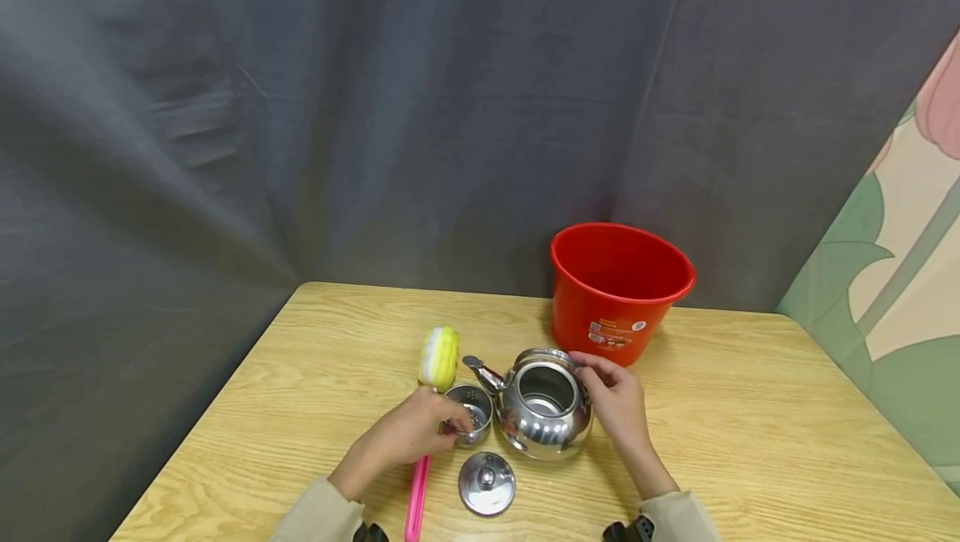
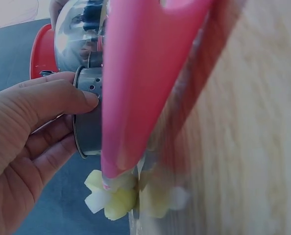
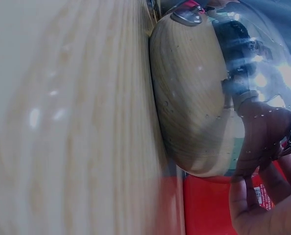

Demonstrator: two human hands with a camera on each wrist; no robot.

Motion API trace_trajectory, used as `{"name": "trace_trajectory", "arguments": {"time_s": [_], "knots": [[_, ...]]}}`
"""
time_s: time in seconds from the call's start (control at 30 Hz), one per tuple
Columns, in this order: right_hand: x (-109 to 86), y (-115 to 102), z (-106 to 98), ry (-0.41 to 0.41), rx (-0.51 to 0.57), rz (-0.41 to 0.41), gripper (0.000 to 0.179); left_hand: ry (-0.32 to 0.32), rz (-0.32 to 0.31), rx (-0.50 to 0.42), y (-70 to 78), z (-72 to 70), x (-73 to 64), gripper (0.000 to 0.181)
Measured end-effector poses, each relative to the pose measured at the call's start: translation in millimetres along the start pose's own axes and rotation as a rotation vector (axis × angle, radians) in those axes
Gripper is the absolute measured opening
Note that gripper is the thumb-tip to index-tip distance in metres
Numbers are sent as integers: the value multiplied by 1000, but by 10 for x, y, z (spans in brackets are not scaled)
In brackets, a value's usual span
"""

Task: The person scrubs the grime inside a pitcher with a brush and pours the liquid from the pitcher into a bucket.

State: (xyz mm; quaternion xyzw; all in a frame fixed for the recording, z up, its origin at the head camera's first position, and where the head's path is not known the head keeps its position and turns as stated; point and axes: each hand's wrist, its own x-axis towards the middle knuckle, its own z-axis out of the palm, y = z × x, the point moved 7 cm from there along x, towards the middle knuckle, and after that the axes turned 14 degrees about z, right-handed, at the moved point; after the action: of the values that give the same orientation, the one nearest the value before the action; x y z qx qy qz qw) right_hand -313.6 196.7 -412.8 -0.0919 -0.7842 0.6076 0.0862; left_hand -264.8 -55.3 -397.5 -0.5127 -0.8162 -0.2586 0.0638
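My left hand pinches the rim of a small perforated steel strainer cup; in the left wrist view the thumb lies against the wall of the strainer. Right beside it stands a shiny steel kettle, its top uncovered and its spout pointing left. My right hand grips the kettle at its far right side, by the handle mount. A round steel lid with a knob lies in front of the strainer. Under my left hand passes the pink handle of a brush with a yellow and white sponge head.
Behind the kettle, a red bucket stands near the back edge of the wooden table. Grey curtain hangs behind and to the left. A wall with a floral pattern is at the right.
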Motion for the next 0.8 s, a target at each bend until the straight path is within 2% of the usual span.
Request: {"name": "trace_trajectory", "arguments": {"time_s": [0.8], "knots": [[-41, -46, -22, 26, -3, -3, 19, -11, 7, 20, -44, 68, 5, 20]]}}
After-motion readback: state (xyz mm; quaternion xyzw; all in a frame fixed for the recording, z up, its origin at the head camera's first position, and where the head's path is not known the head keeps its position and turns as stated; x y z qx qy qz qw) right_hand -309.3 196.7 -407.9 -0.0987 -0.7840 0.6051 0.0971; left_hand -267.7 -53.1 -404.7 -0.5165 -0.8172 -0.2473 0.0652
